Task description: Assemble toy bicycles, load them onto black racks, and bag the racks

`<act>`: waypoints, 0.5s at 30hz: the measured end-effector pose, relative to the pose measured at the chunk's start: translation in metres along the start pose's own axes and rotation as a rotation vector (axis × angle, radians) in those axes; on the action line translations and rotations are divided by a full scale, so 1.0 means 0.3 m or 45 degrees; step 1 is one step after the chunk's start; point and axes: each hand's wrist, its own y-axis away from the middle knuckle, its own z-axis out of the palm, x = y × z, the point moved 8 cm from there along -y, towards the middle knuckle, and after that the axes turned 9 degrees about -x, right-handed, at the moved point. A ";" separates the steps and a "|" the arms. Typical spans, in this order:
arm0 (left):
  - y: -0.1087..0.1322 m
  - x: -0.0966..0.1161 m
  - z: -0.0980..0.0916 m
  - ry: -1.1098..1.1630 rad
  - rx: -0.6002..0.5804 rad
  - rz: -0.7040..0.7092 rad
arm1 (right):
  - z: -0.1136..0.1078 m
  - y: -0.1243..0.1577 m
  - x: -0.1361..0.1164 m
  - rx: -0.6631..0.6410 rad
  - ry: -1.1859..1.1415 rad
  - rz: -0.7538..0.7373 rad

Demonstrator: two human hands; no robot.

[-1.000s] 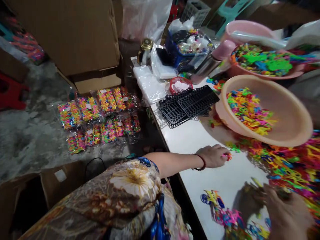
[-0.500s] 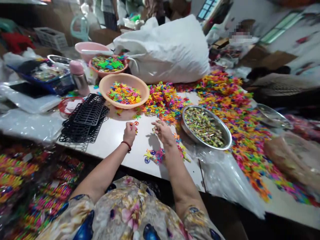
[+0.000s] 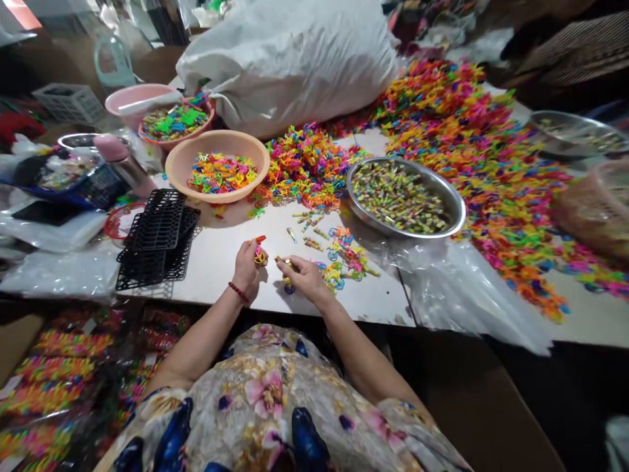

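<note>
My left hand (image 3: 247, 267), with a red bead bracelet at the wrist, is closed on small bright plastic pieces (image 3: 259, 257), red and yellow, which stick out past the fingertips. Just to its right, my right hand (image 3: 305, 280) pinches a small tube-like piece (image 3: 278, 259) between thumb and fingers. The two hands are close together but apart, over the white tabletop (image 3: 263, 226). Beside the right hand lies a loose cluster of coloured plastic pieces (image 3: 339, 272). Several little patterned tubes (image 3: 313, 243) are scattered beyond it.
A steel bowl (image 3: 462, 213) of small tubes stands right of centre, a peach basin (image 3: 177, 167) of coloured pieces behind left. Black plastic grids (image 3: 147, 233) lie left. A large white sack (image 3: 295, 72) and heaped coloured pieces (image 3: 472, 151) fill the back. Clear bags (image 3: 457, 282) overhang the front edge.
My right hand has come down and toward the left hand, now pinching a tube-like piece. Several small tubes now lie scattered on the tabletop. The camera view has tilted down.
</note>
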 end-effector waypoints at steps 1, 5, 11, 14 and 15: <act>0.030 0.008 0.015 0.001 -0.031 -0.037 | 0.006 0.010 0.007 0.006 0.004 -0.002; 0.122 0.033 0.054 -0.025 -0.108 -0.143 | 0.019 0.031 0.038 0.084 -0.087 0.010; 0.171 0.019 0.085 -0.096 -0.188 -0.142 | 0.031 0.040 0.013 0.044 -0.102 -0.020; 0.174 0.011 0.092 -0.159 -0.211 -0.109 | 0.026 0.049 0.017 0.033 -0.124 -0.004; 0.173 0.010 0.092 -0.180 -0.214 -0.106 | 0.025 0.052 0.021 0.028 -0.132 -0.001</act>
